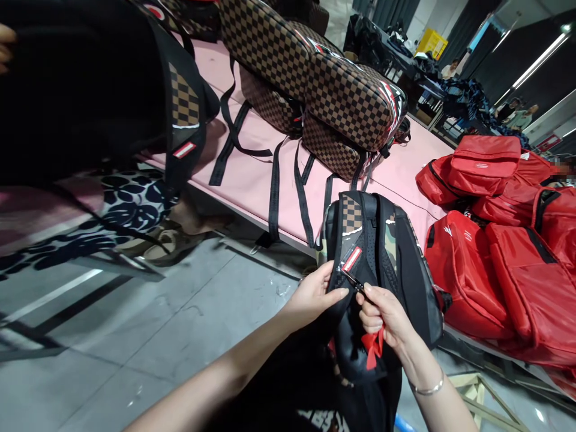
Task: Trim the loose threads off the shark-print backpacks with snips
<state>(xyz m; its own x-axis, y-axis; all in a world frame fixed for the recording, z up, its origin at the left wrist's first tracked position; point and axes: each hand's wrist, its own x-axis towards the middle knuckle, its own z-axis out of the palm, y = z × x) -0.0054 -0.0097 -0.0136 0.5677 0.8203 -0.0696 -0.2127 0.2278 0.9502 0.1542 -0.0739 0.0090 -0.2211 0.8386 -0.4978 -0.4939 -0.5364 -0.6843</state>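
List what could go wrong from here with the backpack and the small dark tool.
- The tip of the dark tool in the right hand is right by the red-and-white label, so a slip might nick the label or strap.
- The left hand grips beside that tip, so its thumb could get poked.
- The backpack is at the edge of the pink table and might slide if the grip loosens.
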